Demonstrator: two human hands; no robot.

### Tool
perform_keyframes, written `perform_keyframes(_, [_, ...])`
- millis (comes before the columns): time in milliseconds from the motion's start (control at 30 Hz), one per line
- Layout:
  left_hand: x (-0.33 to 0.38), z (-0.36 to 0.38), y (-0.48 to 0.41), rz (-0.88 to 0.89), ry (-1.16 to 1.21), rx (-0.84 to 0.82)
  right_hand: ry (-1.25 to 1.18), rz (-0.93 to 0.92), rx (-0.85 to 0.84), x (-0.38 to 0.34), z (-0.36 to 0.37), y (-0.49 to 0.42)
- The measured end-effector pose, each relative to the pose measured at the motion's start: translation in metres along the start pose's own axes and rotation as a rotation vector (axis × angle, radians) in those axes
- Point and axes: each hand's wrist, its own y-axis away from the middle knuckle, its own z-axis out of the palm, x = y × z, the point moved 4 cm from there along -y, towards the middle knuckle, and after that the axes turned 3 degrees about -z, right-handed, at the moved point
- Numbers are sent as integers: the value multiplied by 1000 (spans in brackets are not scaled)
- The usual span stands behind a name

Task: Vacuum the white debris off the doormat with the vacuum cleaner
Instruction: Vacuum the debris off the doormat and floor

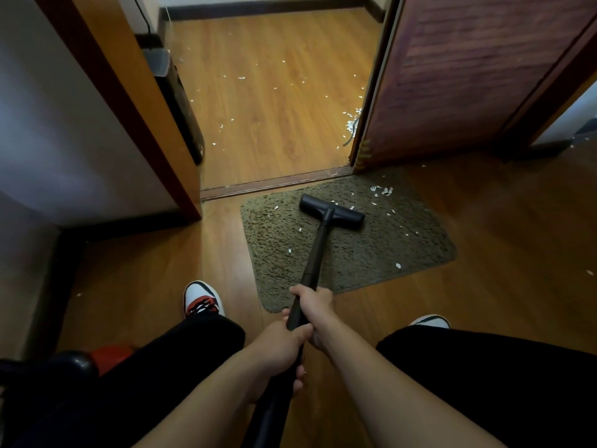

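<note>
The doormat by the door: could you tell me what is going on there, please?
A person grips the vacuum cleaner by its tube with both hands, the right hand ahead of the left hand. Its floor head rests on the far half of the doormat. Scattered white debris lies on the mat, thickest near its far right corner.

**Interior of a home, at the doorway between a hallway and a room.** A warm brown wood-look plank floor [484, 221] runs through both spaces, crossed by a dark brown threshold strip [274, 184], and plain pale walls [48, 124] meet it at a dark skirting board [258, 10]. A brown wooden door frame [129, 101] and an open reddish-brown wooden door [468, 76] bound the opening, before which lies an olive-brown shaggy rectangular doormat [403, 250] strewn with small white scraps [384, 190]. A black household vacuum cleaner [315, 253] rests its T-shaped floor head on the mat.
</note>
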Motion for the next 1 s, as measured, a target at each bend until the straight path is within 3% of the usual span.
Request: perform_keyframes(1000, [39, 21, -61, -13, -8, 1, -28, -24, 57, -44, -25, -39])
